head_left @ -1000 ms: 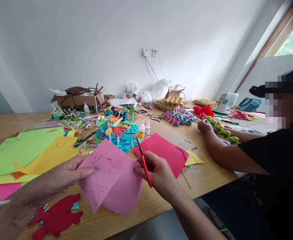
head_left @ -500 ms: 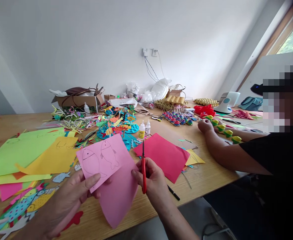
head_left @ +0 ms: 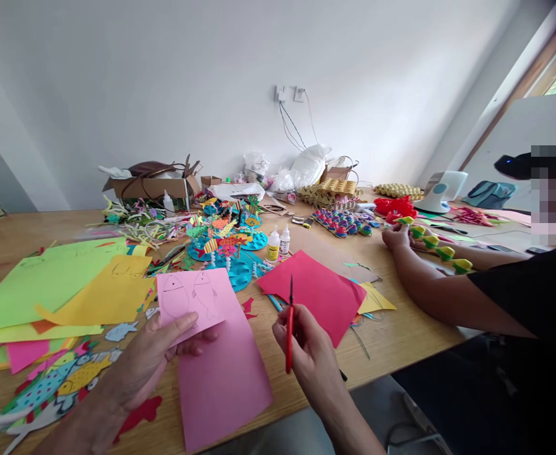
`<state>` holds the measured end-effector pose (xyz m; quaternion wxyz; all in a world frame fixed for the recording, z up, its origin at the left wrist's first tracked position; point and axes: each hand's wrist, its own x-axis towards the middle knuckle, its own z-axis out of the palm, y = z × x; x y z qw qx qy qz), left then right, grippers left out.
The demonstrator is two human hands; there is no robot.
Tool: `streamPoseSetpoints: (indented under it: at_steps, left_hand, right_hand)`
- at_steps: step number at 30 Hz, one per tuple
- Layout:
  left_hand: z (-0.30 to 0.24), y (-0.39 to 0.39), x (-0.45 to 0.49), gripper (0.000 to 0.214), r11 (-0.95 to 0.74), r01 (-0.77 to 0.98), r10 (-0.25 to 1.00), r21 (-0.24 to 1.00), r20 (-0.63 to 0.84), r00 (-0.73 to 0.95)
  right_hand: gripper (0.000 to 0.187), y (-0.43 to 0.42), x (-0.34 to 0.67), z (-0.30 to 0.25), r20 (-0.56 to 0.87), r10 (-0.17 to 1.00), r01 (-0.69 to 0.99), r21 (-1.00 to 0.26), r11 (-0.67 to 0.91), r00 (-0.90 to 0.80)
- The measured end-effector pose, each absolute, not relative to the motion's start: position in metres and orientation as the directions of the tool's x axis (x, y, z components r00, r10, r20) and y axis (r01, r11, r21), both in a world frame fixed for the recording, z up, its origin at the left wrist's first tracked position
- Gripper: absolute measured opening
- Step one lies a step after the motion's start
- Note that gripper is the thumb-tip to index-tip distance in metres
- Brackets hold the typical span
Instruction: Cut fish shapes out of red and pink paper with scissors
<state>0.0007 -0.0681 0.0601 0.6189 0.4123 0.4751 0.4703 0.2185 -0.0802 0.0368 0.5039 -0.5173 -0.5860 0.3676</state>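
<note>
My left hand (head_left: 162,354) is closed on pink paper (head_left: 225,385), thumb on the front and fingers behind. Two fish outlines are drawn on its front part, while a longer plain part hangs behind and below; I cannot tell if it is one folded sheet. In my right hand (head_left: 309,344) are red-handled scissors (head_left: 289,338), their dark blades together and pointing up, apart from the paper. Under and beyond the right hand lies a red sheet (head_left: 313,291). Cut-out paper fish (head_left: 45,385) lie near my left wrist, with a red cut-out (head_left: 140,417) beside it.
Green paper (head_left: 50,287) and a yellow sheet (head_left: 112,294) lie at left. Glue bottles (head_left: 273,245) stand beyond the red sheet, beside blue bases with fish decorations (head_left: 225,243). Egg trays (head_left: 332,188) and a cardboard box (head_left: 152,189) line the wall. A person's arm (head_left: 429,297) rests at right.
My right hand with the scissors has let go of the pink paper and moved right. The paper's lower part now hangs flatter, and the left hand has tilted the drawn part upright.
</note>
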Motion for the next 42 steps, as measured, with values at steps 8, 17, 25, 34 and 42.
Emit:
streamPoseSetpoints:
  at_steps: [8,17,25,34,42]
  left_hand:
    - [0.059,-0.065,-0.003,0.013,0.203,-0.272,0.975,0.941,-0.17,0.141]
    - [0.068,-0.076,0.013,0.012,0.218,-0.288,0.974,0.932,-0.189,0.127]
    - [0.066,-0.079,0.017,0.02,0.261,-0.324,0.965,0.909,-0.236,0.114]
    - [0.063,-0.079,0.018,0.03,0.272,-0.318,0.961,0.908,-0.237,0.146]
    - [0.062,-0.079,0.02,0.03,0.287,-0.311,0.957,0.906,-0.253,0.145]
  right_hand:
    - [0.049,-0.116,0.203,0.042,-0.121,0.882,0.059,-0.993,-0.106,-0.455]
    - [0.053,-0.114,0.194,0.02,-0.185,0.843,-0.045,-0.97,-0.24,-0.505]
    - [0.051,-0.113,0.193,0.014,-0.147,0.843,-0.185,-0.942,-0.278,-0.517]
    - [0.053,-0.112,0.18,-0.009,-0.122,0.857,-0.416,-0.835,-0.361,-0.5]
    - [0.052,-0.115,0.171,-0.006,-0.153,0.888,-0.456,-0.813,-0.362,-0.433]
